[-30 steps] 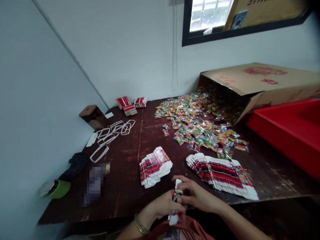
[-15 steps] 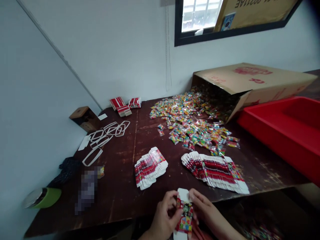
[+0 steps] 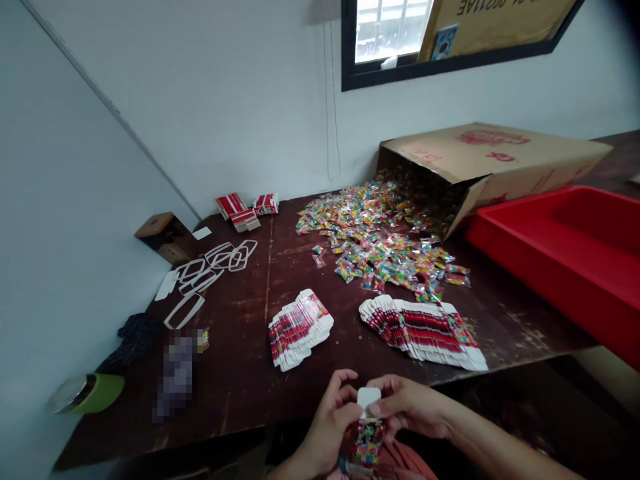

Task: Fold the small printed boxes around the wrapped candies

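My left hand [image 3: 330, 420] and my right hand [image 3: 407, 405] both pinch a small printed carton [image 3: 366, 437] just below the near edge of the dark wooden table [image 3: 240, 373]. The carton is red with a white top flap and a colourful picture. Two fanned stacks of flat cartons lie right ahead: a small stack [image 3: 297, 329] and a longer stack [image 3: 425, 331]. Beyond them spreads a heap of colourful sweet packets [image 3: 380, 243], spilling from a cardboard box [image 3: 480, 163] lying on its side.
A red plastic tray [image 3: 565, 247] fills the right side. Folded red boxes [image 3: 245, 208], white cardboard cut-out frames [image 3: 210, 270] and a wooden block [image 3: 167, 235] sit at the back left. A green-rimmed tin [image 3: 90, 392] and dark cloth [image 3: 133, 337] lie at the left edge.
The carton has turned in my hands from edge-on to showing its printed face, and its white top flap is now folded over. The view has shifted slightly.
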Motion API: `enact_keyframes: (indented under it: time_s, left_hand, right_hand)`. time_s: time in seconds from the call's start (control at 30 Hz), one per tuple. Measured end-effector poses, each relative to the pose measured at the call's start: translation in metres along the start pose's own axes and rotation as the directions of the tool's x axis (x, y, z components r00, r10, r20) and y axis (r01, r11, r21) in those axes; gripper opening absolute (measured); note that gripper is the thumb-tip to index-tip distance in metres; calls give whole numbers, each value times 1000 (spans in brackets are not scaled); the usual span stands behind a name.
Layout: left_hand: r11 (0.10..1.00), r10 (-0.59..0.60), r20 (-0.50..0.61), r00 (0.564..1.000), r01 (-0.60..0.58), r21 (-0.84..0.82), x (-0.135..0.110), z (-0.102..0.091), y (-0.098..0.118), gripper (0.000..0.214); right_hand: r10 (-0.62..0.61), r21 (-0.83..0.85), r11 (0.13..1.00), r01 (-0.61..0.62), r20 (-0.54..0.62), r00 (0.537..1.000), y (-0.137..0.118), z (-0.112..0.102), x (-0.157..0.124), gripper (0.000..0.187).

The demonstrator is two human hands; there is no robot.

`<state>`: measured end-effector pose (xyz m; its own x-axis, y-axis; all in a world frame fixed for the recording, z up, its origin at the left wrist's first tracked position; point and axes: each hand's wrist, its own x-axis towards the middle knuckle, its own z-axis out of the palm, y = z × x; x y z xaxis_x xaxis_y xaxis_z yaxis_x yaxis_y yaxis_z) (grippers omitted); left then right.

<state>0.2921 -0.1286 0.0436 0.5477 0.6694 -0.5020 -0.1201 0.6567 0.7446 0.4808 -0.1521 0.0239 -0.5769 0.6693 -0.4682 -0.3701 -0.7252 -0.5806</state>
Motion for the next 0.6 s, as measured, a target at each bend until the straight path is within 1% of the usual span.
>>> enact_keyframes:
  time_s: [0.07, 0.1, 0.17, 0.2, 0.23, 0.27, 0.3, 0.37, 0.4, 0.43, 0.47, 0.53, 0.57, 0.6]
  left_hand:
    - [995, -64, -15, 998, 62, -75, 2, -2, 1, 56]
    - [991, -84, -21, 996, 82, -103, 3, -3, 2, 58]
    - [980, -104, -19, 994, 100, -172, 5, -4, 2, 59]
    - [972, -107, -10, 994, 102, -212, 5, -4, 1, 59]
    - [962, -106, 2, 994, 103, -255, 6, -5, -1, 59]
    - [950, -103, 14, 995, 103, -296, 7, -5, -3, 58]
    - [938, -98, 29, 995, 102, -332, 7, -7, -6, 57]
    - [923, -74, 85, 994, 101, -372, 8, -13, -14, 56]
    - [923, -55, 118, 992, 96, -373, 9, -16, -18, 56]
    - [929, -38, 145, 989, 88, -361, 8, -20, -21, 57]
    - [940, -27, 165, 986, 82, -332, 8, -24, -24, 57]
    - [973, -21, 191, 981, 64, -223, 6, -31, -26, 60]
    - [987, -16, 194, 981, 47, -154, 5, -33, -24, 62]
    - [996, -9, 195, 981, 25, -81, 4, -33, -22, 62]
  right_hand:
    - [-80, -148, 986, 76, -16, 997, -4, 6, 0, 28]
    - [-157, -253, 956, 145, -29, 987, -5, 10, 1, 32]
    - [-338, -471, 837, 279, -44, 940, -8, 17, 4, 48]
    - [-405, -553, 771, 317, -41, 914, -8, 20, 6, 51]
    - [-437, -605, 726, 329, -37, 899, -9, 22, 8, 50]
    - [-442, -629, 709, 320, -41, 896, -9, 24, 10, 45]
    - [-423, -631, 717, 296, -57, 904, -9, 24, 12, 40]
    - [-376, -621, 746, 240, -96, 922, -8, 24, 12, 37]
    - [-382, -637, 735, 233, -105, 918, -9, 24, 11, 36]
    - [-410, -675, 697, 243, -97, 907, -9, 24, 9, 33]
    - [-447, -725, 636, 265, -67, 892, -10, 24, 7, 31]
    - [-494, -811, 498, 307, 26, 869, -13, 26, 2, 28]
    - [-500, -836, 451, 311, 52, 864, -15, 27, 1, 28]
    - [-497, -852, 426, 303, 59, 866, -17, 27, 0, 27]
